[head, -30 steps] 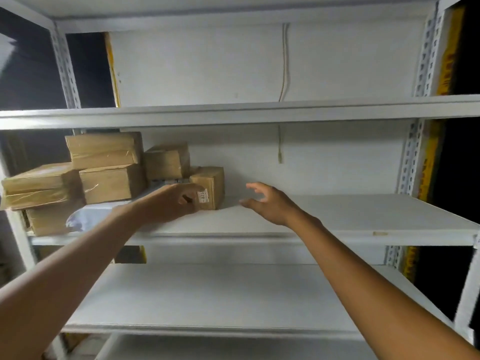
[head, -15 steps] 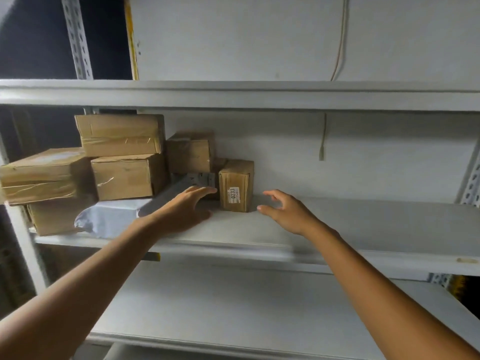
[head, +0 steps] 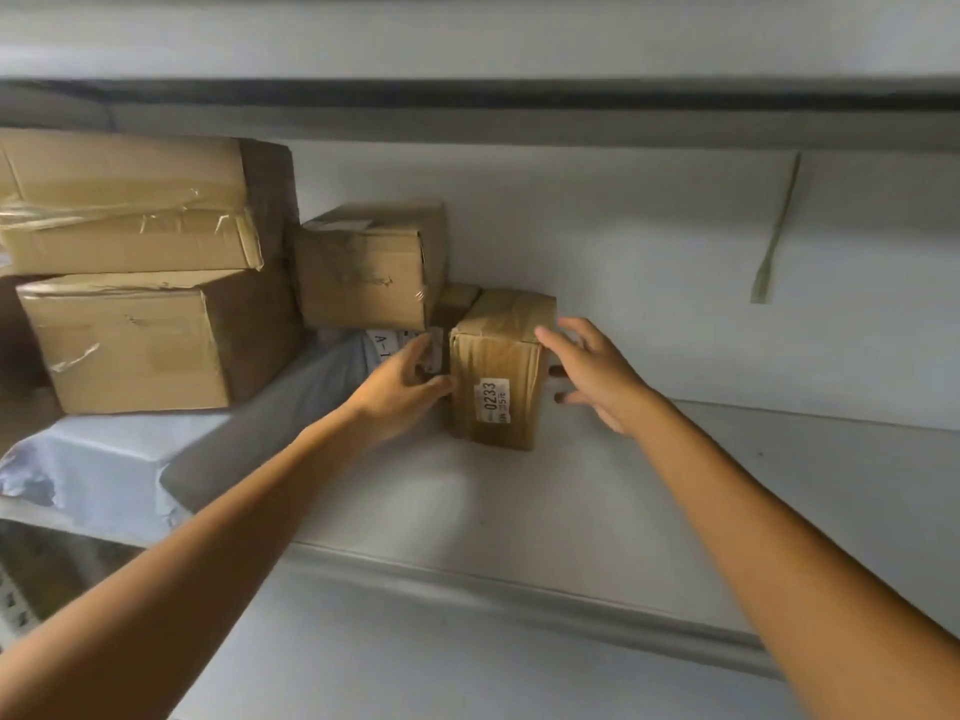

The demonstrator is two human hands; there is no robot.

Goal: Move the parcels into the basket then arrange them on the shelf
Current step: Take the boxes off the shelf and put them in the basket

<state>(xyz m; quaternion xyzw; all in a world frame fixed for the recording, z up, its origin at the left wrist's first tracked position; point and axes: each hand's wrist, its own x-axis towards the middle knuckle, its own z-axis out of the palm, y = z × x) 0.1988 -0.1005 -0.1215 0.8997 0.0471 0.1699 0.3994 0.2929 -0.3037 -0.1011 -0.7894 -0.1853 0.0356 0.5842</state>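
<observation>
The labelled parcel (head: 498,366) stands upright on the shelf (head: 519,501). My left hand (head: 402,387) touches the parcel's left side, fingers loose, not clenched. My right hand (head: 592,376) meets its right edge, fingers spread and released. Stacked boxes (head: 156,335) and a grey bag (head: 104,459) lie left of the parcel.

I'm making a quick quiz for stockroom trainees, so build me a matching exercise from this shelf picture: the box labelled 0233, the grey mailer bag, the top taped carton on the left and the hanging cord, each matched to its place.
Things
1. labelled box
2. grey mailer bag
3. top taped carton
4. cord

Places
A. hangs on the back wall, right
B. stands on the shelf between left hand and right hand
C. lies flat at the shelf's left front
D. sits on a lower carton, far left

Pairs: 1-B, 2-C, 3-D, 4-A
</observation>
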